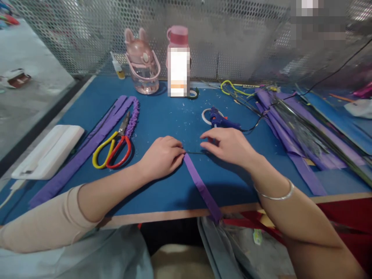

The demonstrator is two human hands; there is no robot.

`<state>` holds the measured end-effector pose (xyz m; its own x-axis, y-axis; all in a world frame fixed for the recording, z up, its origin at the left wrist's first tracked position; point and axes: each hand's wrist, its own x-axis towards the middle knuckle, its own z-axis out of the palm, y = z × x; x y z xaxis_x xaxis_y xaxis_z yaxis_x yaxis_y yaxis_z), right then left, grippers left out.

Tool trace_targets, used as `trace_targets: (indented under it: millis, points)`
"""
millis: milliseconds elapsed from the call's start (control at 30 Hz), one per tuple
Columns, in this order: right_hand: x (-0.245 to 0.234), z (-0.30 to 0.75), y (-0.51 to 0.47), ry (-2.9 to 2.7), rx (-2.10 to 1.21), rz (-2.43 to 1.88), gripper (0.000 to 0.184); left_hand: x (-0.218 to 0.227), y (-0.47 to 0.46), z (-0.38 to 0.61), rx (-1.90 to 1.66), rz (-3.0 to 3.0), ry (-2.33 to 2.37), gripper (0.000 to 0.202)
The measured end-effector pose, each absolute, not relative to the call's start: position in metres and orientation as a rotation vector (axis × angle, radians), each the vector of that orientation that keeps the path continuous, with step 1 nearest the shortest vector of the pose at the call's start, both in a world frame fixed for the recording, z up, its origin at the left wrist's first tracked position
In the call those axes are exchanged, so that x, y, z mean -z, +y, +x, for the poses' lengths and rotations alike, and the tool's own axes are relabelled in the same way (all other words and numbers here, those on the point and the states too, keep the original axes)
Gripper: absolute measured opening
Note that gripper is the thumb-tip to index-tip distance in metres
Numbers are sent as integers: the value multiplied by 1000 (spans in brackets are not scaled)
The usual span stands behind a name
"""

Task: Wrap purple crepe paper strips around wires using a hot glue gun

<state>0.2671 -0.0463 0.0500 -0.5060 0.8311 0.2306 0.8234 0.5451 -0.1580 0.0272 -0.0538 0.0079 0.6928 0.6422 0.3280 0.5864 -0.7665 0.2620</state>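
My left hand (165, 155) is closed at the table's middle, thumb and fingers pinched on the end of a narrow purple strip (200, 184). The strip slants down toward me and hangs over the table's front edge. From the same pinch a thin dark wire (194, 152) runs right, its far end passing under my right hand (226, 145). That hand hovers with thumb and index finger apart; its other fingers are partly hidden. Just beyond it lies a blue glue gun (219, 119) beside a white tape roll (207, 116). Scissors (117, 149) with yellow and red handles rest left of my left hand.
Long purple strips (78, 159) and a white box with a cable (49, 151) lie left. Behind stand a pink bottle with ears (145, 73), another pink bottle (178, 37) and a bright phone screen (178, 69). Purple sheets and stems (293, 128) are heaped right.
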Motion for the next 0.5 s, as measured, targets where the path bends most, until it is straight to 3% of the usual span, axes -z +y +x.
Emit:
trace_targets:
  millis: [100,167,267,500]
  points:
    - [-56,292,-23,-2345,126,-1569,25,-7,-57,28,-616,2834,1039,31]
    - [-50,311,-6,-2374,245,-1688,42,-6,-58,28,-618,2859,1066,31]
    - [-30,333,14,-2419,173,-1769,66,-5,-59,29,-618,2867,1106,30]
    - [-12,337,25,-2352,58,-1666,59,-4,-60,30,-639,2811,1131,29]
